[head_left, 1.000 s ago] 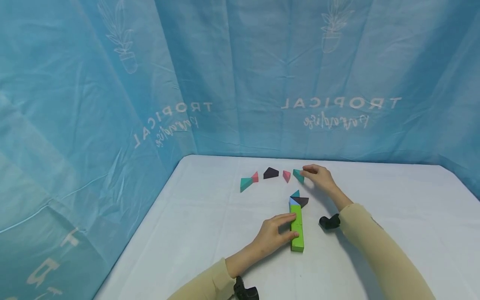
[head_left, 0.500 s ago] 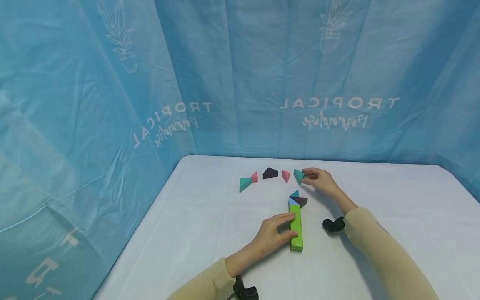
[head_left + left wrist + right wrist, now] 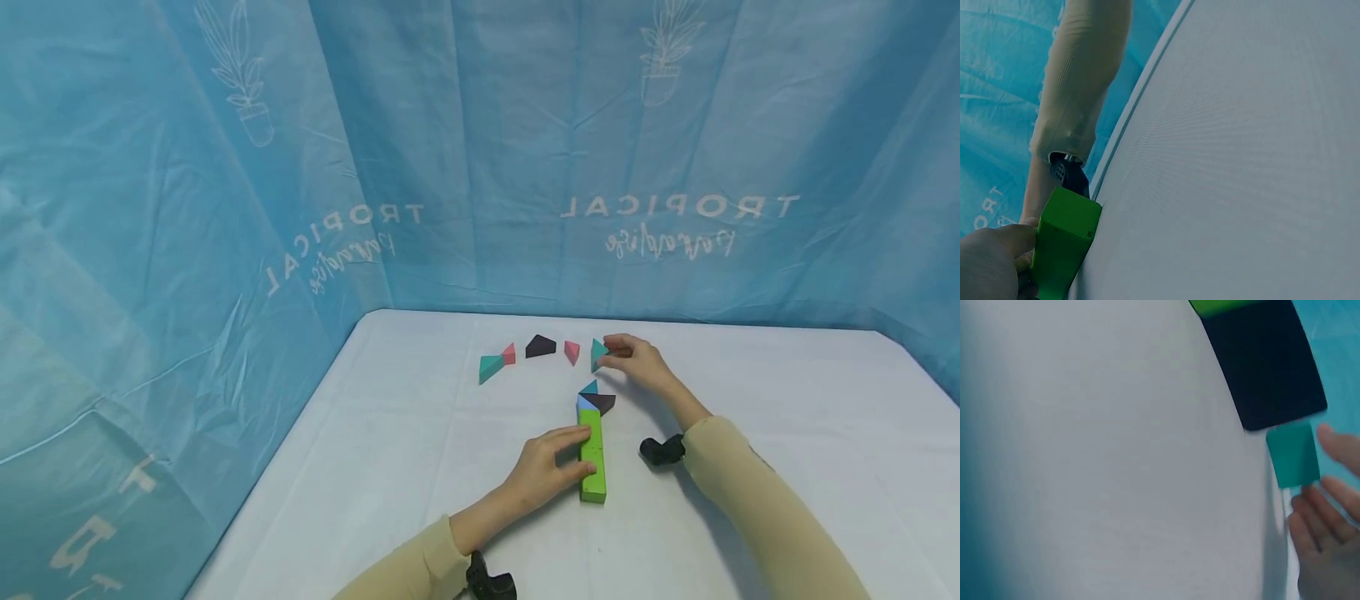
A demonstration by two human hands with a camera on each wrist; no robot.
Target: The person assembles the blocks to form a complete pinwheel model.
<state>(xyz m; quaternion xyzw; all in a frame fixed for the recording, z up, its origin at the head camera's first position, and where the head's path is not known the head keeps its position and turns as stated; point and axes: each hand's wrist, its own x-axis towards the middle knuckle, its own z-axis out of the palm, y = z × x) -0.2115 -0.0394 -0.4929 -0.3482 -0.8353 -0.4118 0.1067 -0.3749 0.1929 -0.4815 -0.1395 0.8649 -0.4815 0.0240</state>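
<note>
Teal block, pinched by right hand, lies beyond left hand gripping green blocks.

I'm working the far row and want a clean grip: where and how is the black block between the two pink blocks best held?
Probably pinch the black block across its near and far edges, coming from above. It lies flat, long edge nearest, with the pink blocks close on either side, leaving little finger room there.

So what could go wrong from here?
The right hand, pinching the teal block, might knock the pink block close by. The left hand, gripping the green blocks, could drag them out of line with the blue block at their far end.
</note>
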